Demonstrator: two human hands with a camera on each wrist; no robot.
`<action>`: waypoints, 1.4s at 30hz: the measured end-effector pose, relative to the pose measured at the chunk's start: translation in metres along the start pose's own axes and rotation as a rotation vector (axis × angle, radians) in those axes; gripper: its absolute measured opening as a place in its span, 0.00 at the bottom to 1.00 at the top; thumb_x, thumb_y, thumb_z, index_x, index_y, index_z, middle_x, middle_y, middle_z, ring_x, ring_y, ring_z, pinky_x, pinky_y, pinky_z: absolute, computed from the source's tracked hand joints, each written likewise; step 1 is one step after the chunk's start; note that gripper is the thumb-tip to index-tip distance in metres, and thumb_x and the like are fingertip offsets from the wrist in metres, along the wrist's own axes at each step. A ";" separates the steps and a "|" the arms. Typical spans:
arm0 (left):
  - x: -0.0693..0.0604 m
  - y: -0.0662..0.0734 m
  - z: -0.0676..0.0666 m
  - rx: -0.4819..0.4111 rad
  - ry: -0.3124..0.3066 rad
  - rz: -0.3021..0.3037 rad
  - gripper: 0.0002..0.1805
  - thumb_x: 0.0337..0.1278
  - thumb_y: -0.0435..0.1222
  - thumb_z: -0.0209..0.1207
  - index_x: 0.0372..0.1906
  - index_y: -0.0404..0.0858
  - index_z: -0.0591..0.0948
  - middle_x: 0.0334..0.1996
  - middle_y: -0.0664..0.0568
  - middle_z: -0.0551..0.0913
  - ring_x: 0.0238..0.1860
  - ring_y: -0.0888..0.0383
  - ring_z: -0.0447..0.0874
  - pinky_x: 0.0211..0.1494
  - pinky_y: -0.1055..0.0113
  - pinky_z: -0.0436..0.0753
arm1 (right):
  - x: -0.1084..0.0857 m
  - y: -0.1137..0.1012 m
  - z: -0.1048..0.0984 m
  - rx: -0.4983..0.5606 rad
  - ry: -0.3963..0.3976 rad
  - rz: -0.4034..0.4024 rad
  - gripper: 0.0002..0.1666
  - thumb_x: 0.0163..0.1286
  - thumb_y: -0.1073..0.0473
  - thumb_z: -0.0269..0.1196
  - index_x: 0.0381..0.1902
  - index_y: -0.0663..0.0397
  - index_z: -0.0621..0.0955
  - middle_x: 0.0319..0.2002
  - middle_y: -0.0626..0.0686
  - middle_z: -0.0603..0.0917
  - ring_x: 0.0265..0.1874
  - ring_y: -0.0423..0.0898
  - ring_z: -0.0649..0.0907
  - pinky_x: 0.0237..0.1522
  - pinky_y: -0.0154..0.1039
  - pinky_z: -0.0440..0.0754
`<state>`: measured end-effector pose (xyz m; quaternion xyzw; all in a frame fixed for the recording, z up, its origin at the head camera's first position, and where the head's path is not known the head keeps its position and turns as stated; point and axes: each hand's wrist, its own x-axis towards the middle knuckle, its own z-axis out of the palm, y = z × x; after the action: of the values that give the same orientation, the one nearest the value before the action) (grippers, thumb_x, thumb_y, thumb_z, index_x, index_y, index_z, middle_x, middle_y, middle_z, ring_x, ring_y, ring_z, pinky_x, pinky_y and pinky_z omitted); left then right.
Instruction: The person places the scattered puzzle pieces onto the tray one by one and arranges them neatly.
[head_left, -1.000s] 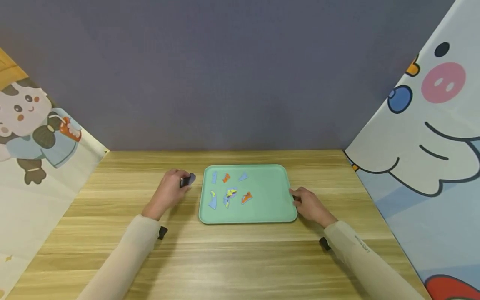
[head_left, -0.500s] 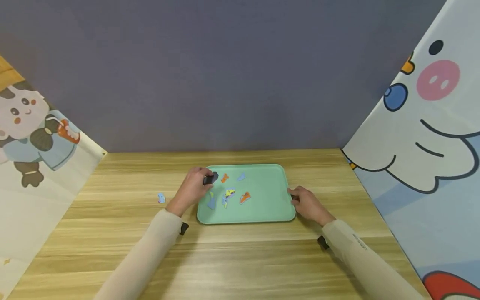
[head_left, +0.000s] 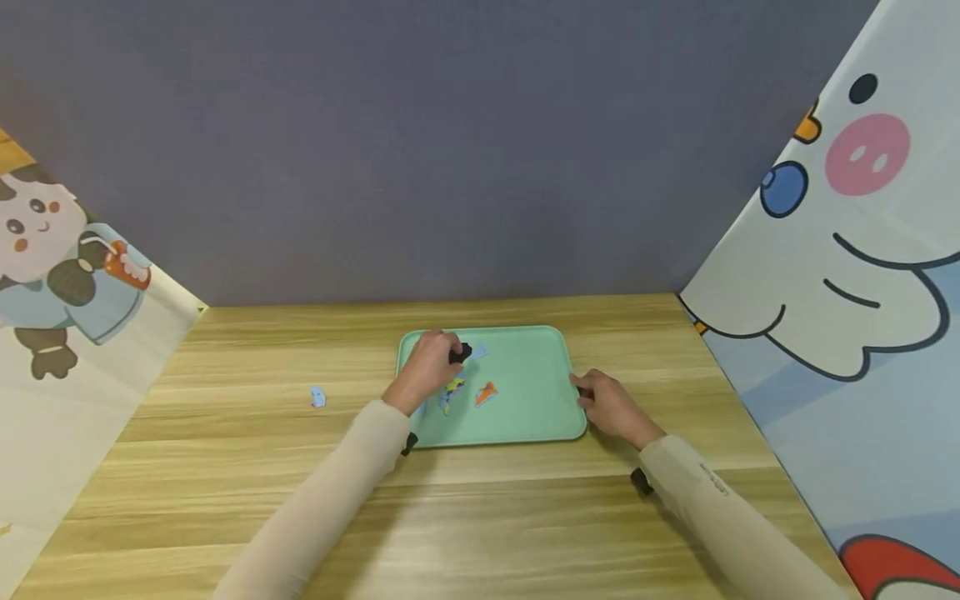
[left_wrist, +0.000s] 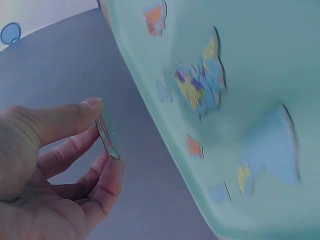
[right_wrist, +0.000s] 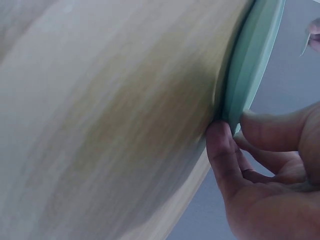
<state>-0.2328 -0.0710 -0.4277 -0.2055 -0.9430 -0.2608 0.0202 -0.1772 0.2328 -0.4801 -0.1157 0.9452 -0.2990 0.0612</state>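
Thumb and fingers of my left hand (head_left: 429,365) pinch a thin, flat jigsaw puzzle piece (left_wrist: 108,140), seen nearly edge-on in the left wrist view. This hand is over the left part of the pale green tray (head_left: 528,417). On the tray lie several irregular flat pieces: a patterned yellow, purple and blue one (left_wrist: 192,90), an orange one (head_left: 486,393), and a larger light blue one (left_wrist: 270,150). In the head view my left hand and forearm cover some of them. My right hand (head_left: 615,408) grips the tray's right edge (right_wrist: 250,65), thumb above and fingers below.
A small light blue piece (head_left: 318,397) lies on the wooden table (head_left: 495,517), left of the tray. A grey panel (head_left: 450,167) stands behind the table. Cartoon-printed panels (head_left: 847,317) flank it on both sides.
My left hand has moved right, from beside the tray to over its left part, still pinching the piece. The small blue piece on the table came into sight. My right hand stays at the tray's edge.
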 end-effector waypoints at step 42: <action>0.078 0.041 0.062 0.066 -0.210 -0.064 0.04 0.51 0.22 0.59 0.31 0.30 0.81 0.31 0.45 0.81 0.35 0.51 0.78 0.36 0.63 0.78 | 0.000 -0.005 -0.001 -0.013 -0.032 0.061 0.27 0.67 0.71 0.57 0.63 0.69 0.68 0.37 0.51 0.74 0.34 0.45 0.73 0.38 0.40 0.75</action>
<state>-0.2839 0.0216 -0.4505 -0.2010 -0.9541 -0.2072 -0.0804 -0.1769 0.2296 -0.4762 -0.0922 0.9491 -0.2891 0.0848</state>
